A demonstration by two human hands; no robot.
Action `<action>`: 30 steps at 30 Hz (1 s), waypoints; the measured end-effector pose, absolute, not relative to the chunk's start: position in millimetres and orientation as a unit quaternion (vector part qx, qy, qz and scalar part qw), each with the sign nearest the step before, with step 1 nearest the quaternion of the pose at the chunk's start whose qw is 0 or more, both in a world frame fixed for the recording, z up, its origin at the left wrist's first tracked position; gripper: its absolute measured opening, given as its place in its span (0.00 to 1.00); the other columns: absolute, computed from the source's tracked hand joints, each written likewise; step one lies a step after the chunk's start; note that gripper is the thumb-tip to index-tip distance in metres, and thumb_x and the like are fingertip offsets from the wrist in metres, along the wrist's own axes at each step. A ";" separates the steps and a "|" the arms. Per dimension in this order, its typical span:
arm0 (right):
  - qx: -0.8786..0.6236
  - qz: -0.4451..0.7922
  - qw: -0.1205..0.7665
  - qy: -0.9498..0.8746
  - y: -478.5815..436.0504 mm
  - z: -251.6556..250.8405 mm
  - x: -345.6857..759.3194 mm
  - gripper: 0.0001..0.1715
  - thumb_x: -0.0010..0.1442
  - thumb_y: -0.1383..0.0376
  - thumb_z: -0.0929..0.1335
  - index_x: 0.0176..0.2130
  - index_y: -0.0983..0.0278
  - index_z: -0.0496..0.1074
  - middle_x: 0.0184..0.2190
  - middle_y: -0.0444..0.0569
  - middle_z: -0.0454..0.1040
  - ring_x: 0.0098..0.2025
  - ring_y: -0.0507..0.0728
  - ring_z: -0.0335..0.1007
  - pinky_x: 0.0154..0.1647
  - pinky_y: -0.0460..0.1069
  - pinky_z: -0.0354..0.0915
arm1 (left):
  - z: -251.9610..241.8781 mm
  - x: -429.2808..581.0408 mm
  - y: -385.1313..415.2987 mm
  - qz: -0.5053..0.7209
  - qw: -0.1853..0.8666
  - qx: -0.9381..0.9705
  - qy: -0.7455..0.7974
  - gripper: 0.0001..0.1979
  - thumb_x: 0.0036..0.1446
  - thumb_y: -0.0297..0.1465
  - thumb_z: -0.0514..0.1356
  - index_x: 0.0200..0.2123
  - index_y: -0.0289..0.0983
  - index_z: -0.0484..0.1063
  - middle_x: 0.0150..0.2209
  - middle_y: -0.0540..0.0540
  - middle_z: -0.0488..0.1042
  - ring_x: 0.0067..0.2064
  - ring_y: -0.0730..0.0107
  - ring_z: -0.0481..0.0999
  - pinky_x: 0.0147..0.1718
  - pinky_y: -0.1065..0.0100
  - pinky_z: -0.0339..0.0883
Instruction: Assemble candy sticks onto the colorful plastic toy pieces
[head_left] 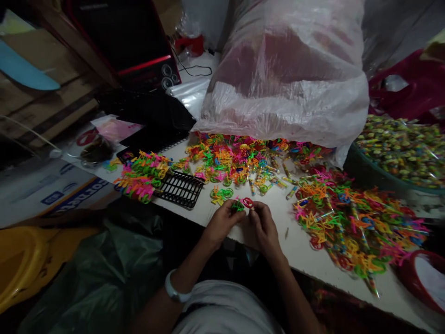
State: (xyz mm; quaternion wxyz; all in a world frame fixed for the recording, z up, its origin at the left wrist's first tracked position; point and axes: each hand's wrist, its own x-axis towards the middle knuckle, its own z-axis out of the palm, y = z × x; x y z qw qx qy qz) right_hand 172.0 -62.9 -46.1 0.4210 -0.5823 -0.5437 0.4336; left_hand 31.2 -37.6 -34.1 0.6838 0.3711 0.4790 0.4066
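Near the table's front edge my left hand [220, 224] is closed on a small green plastic toy piece [238, 205]. Close beside it, my right hand [266, 227] pinches a small red looped plastic toy piece [248, 202]. The two pieces almost meet between my fingertips; whether they are joined I cannot tell. Just behind my left hand lie a few loose green and yellow pieces [221, 194]. To the left sits a black slotted rack [182, 189], its left part filled with rows of colourful pieces [139, 176].
A large whitish plastic sack [285, 102] lies at the back, colourful pieces [229, 155] spilling from its mouth. On the right is a heap of toys with clear tubes [351, 222]. A green basin [389, 178] of wrapped items and a red bowl [412, 278] stand beyond it.
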 end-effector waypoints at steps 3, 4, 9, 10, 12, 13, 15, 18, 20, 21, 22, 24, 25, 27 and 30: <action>-0.594 0.432 0.427 -0.527 -66.3 -45.1 177.9 0.13 0.64 0.57 0.61 0.46 0.60 0.63 0.36 0.45 0.70 0.34 0.52 0.66 0.33 0.47 0.63 | -36.6 33.7 -39.0 0.427 0.675 0.346 0.492 0.17 0.46 0.35 0.66 0.40 0.37 0.70 0.38 0.48 0.75 0.40 0.70 0.73 0.43 0.69 0.64; -0.594 0.433 0.425 -0.528 -67.5 -45.2 179.5 0.13 0.63 0.57 0.61 0.46 0.60 0.64 0.36 0.45 0.70 0.35 0.53 0.67 0.33 0.46 0.63 | -38.2 34.3 -39.4 0.432 0.671 0.345 0.495 0.17 0.46 0.34 0.66 0.40 0.37 0.70 0.38 0.48 0.76 0.40 0.70 0.73 0.43 0.69 0.64; -0.591 0.428 0.428 -0.533 -69.6 -49.7 179.8 0.12 0.63 0.57 0.62 0.44 0.61 0.65 0.35 0.46 0.71 0.36 0.53 0.68 0.34 0.47 0.65 | -41.8 39.7 -44.0 0.435 0.682 0.345 0.476 0.16 0.48 0.35 0.66 0.40 0.37 0.70 0.36 0.49 0.74 0.38 0.72 0.73 0.41 0.71 0.64; -0.594 0.425 0.433 -0.528 -69.5 -50.6 179.5 0.12 0.62 0.57 0.62 0.43 0.61 0.65 0.36 0.47 0.71 0.36 0.54 0.68 0.35 0.47 0.65 | -41.3 40.6 -44.9 0.433 0.690 0.337 0.472 0.16 0.49 0.37 0.65 0.40 0.37 0.69 0.35 0.50 0.74 0.36 0.73 0.72 0.39 0.71 0.65; -0.601 0.420 0.437 -0.521 -69.8 -51.7 179.6 0.13 0.62 0.57 0.63 0.43 0.61 0.66 0.37 0.48 0.72 0.38 0.54 0.69 0.37 0.48 0.66 | -39.8 41.7 -46.1 0.433 0.704 0.316 0.465 0.16 0.51 0.41 0.63 0.38 0.36 0.70 0.33 0.50 0.73 0.33 0.74 0.71 0.36 0.73 0.65; -0.602 0.418 0.439 -0.520 -70.2 -51.7 180.1 0.13 0.62 0.57 0.63 0.43 0.62 0.66 0.37 0.48 0.72 0.39 0.55 0.69 0.38 0.49 0.66 | -39.4 41.9 -46.3 0.435 0.709 0.306 0.463 0.16 0.51 0.42 0.62 0.38 0.36 0.70 0.32 0.50 0.73 0.32 0.75 0.71 0.34 0.73 0.64; -0.600 0.413 0.441 -0.525 -71.2 -50.8 181.4 0.13 0.62 0.57 0.64 0.43 0.61 0.67 0.38 0.48 0.72 0.40 0.55 0.69 0.42 0.49 0.66 | -39.2 41.7 -46.3 0.442 0.709 0.295 0.464 0.17 0.50 0.43 0.63 0.37 0.36 0.69 0.33 0.50 0.73 0.32 0.75 0.70 0.34 0.73 0.64; -0.588 0.410 0.430 -0.548 -72.0 -48.9 182.7 0.12 0.62 0.58 0.64 0.43 0.61 0.68 0.38 0.47 0.73 0.41 0.54 0.69 0.44 0.49 0.65 | -39.5 41.0 -46.0 0.441 0.690 0.315 0.480 0.16 0.50 0.42 0.63 0.35 0.36 0.69 0.32 0.51 0.72 0.32 0.75 0.69 0.35 0.73 0.64; -0.581 0.413 0.422 -0.561 -72.0 -49.1 182.8 0.11 0.62 0.59 0.64 0.44 0.61 0.68 0.38 0.47 0.73 0.41 0.54 0.70 0.43 0.48 0.65 | -39.0 40.8 -46.1 0.435 0.668 0.349 0.492 0.13 0.52 0.41 0.61 0.33 0.36 0.69 0.31 0.52 0.71 0.32 0.74 0.68 0.34 0.73 0.63; -0.578 0.413 0.418 -0.566 -71.9 -49.9 182.8 0.12 0.62 0.59 0.64 0.44 0.61 0.68 0.38 0.47 0.73 0.41 0.54 0.70 0.43 0.48 0.66 | -38.6 40.7 -46.2 0.430 0.655 0.368 0.500 0.12 0.53 0.40 0.60 0.32 0.36 0.68 0.31 0.52 0.70 0.32 0.74 0.68 0.34 0.73 0.63; -0.577 0.411 0.416 -0.570 -71.9 -51.2 182.8 0.12 0.62 0.59 0.64 0.44 0.61 0.68 0.38 0.47 0.73 0.40 0.54 0.70 0.42 0.48 0.66 | -38.3 40.6 -46.2 0.423 0.640 0.388 0.510 0.11 0.54 0.39 0.60 0.32 0.36 0.67 0.30 0.52 0.69 0.32 0.74 0.67 0.34 0.72 0.62; -0.578 0.403 0.412 -0.577 -71.8 -55.0 183.2 0.12 0.62 0.59 0.64 0.44 0.61 0.69 0.38 0.47 0.73 0.40 0.55 0.70 0.41 0.48 0.66 | -38.7 40.2 -46.3 0.410 0.604 0.429 0.533 0.10 0.55 0.38 0.58 0.31 0.36 0.67 0.29 0.52 0.68 0.32 0.73 0.67 0.33 0.72 0.62; -0.578 0.397 0.410 -0.583 -71.8 -57.3 183.6 0.11 0.62 0.59 0.64 0.44 0.61 0.69 0.38 0.47 0.73 0.39 0.55 0.70 0.41 0.48 0.66 | -39.5 40.1 -46.3 0.404 0.583 0.449 0.543 0.10 0.56 0.37 0.57 0.31 0.36 0.66 0.29 0.52 0.67 0.32 0.73 0.66 0.33 0.72 0.62; -0.574 0.382 0.410 -0.597 -71.2 -61.6 184.5 0.11 0.62 0.60 0.64 0.43 0.61 0.70 0.37 0.47 0.73 0.38 0.54 0.70 0.40 0.48 0.66 | -42.2 40.0 -46.2 0.398 0.542 0.486 0.559 0.08 0.57 0.36 0.55 0.30 0.37 0.66 0.29 0.51 0.66 0.33 0.72 0.66 0.33 0.71 0.61; -0.559 0.367 0.415 -0.618 -69.3 -65.3 184.9 0.10 0.62 0.61 0.64 0.43 0.61 0.70 0.36 0.47 0.73 0.37 0.54 0.70 0.38 0.47 0.67 | -46.0 40.8 -45.8 0.397 0.476 0.530 0.578 0.07 0.57 0.33 0.54 0.29 0.37 0.64 0.29 0.51 0.65 0.33 0.71 0.65 0.34 0.70 0.60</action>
